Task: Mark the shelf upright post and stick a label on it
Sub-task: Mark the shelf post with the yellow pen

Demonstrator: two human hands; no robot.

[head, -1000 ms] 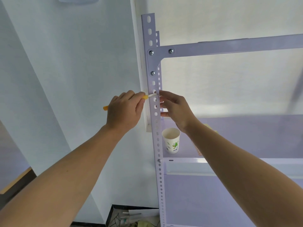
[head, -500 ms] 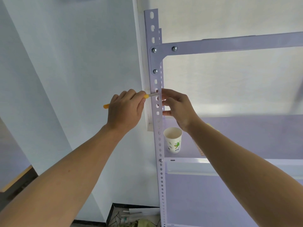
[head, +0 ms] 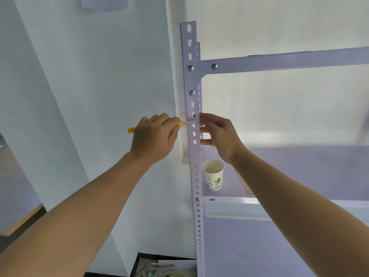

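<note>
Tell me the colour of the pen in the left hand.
The pen is yellow-orange with a whitish tip; head view.
</note>
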